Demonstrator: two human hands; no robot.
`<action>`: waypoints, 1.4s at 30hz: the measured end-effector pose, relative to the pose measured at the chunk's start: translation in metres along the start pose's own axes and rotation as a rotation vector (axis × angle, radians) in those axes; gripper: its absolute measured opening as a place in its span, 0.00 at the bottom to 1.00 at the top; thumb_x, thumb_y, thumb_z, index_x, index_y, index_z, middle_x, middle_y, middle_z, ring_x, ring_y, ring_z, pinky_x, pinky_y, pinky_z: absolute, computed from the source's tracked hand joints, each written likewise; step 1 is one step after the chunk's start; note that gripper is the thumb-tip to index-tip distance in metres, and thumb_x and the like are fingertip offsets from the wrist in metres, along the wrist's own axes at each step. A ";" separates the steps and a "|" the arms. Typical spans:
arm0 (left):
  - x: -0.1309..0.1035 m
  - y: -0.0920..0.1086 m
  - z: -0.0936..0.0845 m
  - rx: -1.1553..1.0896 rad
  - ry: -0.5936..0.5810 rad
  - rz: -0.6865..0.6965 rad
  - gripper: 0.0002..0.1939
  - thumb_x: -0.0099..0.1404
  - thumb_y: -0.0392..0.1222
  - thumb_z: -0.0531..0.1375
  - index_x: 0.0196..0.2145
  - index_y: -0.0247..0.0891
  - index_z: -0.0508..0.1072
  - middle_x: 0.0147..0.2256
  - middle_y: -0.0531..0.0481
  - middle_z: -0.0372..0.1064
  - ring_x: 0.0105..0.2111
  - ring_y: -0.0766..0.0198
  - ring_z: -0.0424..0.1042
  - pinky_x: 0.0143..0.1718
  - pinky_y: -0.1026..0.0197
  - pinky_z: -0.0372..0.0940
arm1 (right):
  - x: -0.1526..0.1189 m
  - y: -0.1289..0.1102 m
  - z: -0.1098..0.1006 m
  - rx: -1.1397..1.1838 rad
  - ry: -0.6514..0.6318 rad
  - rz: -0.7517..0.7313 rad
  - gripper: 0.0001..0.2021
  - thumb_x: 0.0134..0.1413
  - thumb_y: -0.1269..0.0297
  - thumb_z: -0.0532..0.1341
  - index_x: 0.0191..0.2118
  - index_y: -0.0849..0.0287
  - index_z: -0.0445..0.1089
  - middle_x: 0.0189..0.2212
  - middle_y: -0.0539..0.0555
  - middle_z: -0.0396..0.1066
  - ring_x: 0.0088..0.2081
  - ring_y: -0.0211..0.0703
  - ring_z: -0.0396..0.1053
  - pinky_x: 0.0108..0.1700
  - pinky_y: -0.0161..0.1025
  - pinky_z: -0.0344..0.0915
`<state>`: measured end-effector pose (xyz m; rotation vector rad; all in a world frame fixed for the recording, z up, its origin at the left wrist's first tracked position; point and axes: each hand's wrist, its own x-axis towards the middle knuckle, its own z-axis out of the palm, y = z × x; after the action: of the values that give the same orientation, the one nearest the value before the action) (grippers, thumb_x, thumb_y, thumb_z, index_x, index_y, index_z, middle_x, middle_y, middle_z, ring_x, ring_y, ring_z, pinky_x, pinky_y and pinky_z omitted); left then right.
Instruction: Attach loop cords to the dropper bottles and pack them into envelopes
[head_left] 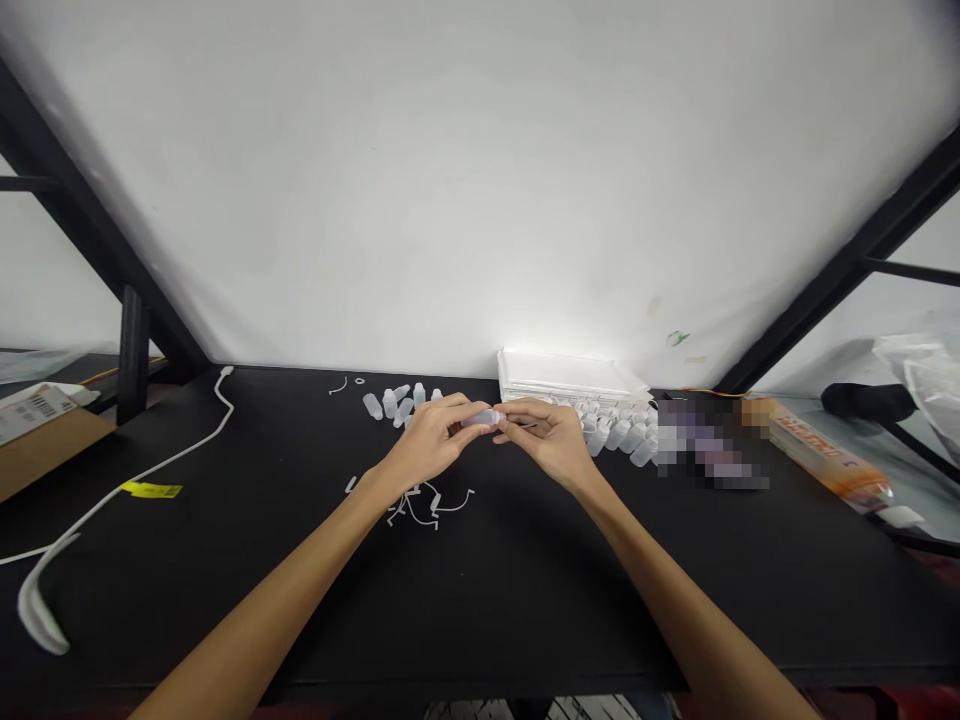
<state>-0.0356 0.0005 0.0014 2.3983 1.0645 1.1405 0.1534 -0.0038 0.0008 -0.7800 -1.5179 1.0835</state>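
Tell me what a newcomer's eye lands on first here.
Both hands meet at the middle of the black table: the left hand and right hand pinch one small clear bottle between them. More small bottles lie just behind the left hand, and a white box stands against the white wall behind the right hand.

Left hand (429,436), right hand (546,434) fingertips pinched together.
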 end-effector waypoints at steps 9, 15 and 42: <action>-0.002 -0.003 0.000 0.103 0.014 0.134 0.10 0.69 0.37 0.55 0.44 0.37 0.75 0.36 0.48 0.72 0.33 0.65 0.69 0.34 0.62 0.64 | 0.000 0.010 -0.001 0.042 -0.003 0.023 0.11 0.45 0.62 0.70 0.37 0.58 0.79 0.35 0.54 0.78 0.35 0.45 0.77 0.41 0.46 0.77; -0.003 -0.002 0.003 0.258 0.042 0.245 0.10 0.70 0.34 0.54 0.43 0.35 0.74 0.35 0.46 0.70 0.32 0.65 0.67 0.33 0.62 0.63 | 0.001 0.000 -0.001 0.032 0.039 0.190 0.13 0.37 0.60 0.73 0.32 0.60 0.80 0.29 0.54 0.79 0.32 0.49 0.78 0.44 0.50 0.75; -0.002 0.002 -0.006 0.433 -0.095 -0.036 0.18 0.68 0.37 0.51 0.53 0.38 0.69 0.30 0.47 0.70 0.26 0.62 0.67 0.25 0.64 0.51 | 0.002 -0.001 0.008 -0.149 0.147 0.195 0.22 0.50 0.51 0.65 0.45 0.62 0.71 0.35 0.58 0.76 0.31 0.46 0.78 0.35 0.42 0.76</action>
<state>-0.0400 -0.0021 0.0054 2.7059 1.4364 0.8401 0.1448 -0.0043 0.0025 -1.1057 -1.4309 1.0379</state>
